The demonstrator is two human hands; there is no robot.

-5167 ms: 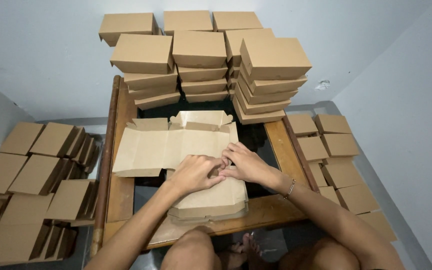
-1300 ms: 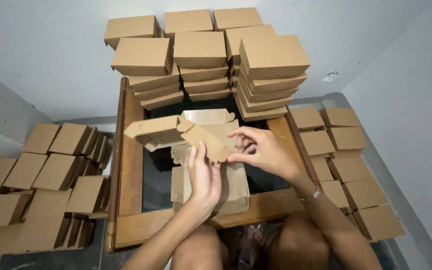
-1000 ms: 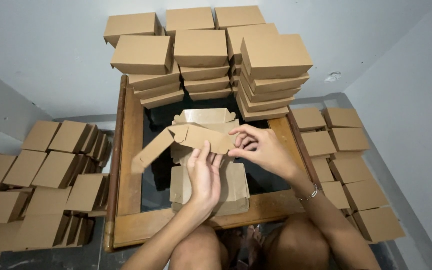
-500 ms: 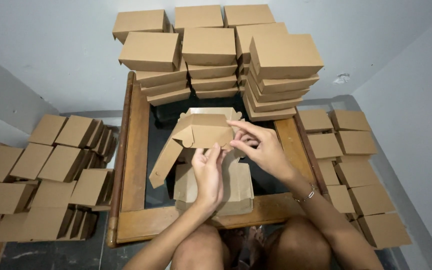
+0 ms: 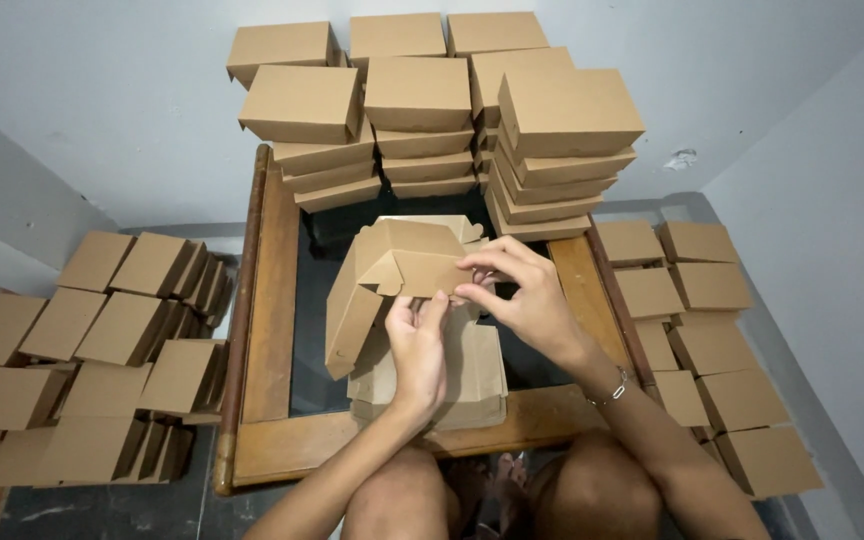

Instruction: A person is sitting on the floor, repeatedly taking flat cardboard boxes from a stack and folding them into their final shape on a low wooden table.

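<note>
Both my hands hold a half-folded brown cardboard box (image 5: 392,275) above the middle of a wooden-framed table (image 5: 277,300). My left hand (image 5: 417,345) grips it from below near a side flap. My right hand (image 5: 517,295) pinches its right edge with fingers bent over the panel. One long flap of the box hangs down at the left. Under the hands lies a stack of flat unfolded box blanks (image 5: 462,385) near the table's front edge.
Stacks of finished closed boxes (image 5: 422,100) fill the table's far end against the wall. More closed boxes stand in rows on the floor at the left (image 5: 102,350) and the right (image 5: 702,340). My knees (image 5: 512,495) sit just below the table's front rail.
The flat blank has been lifted off the stack and folded up into a box shape. The side panels have come upright and both hands have drawn closer around it.
</note>
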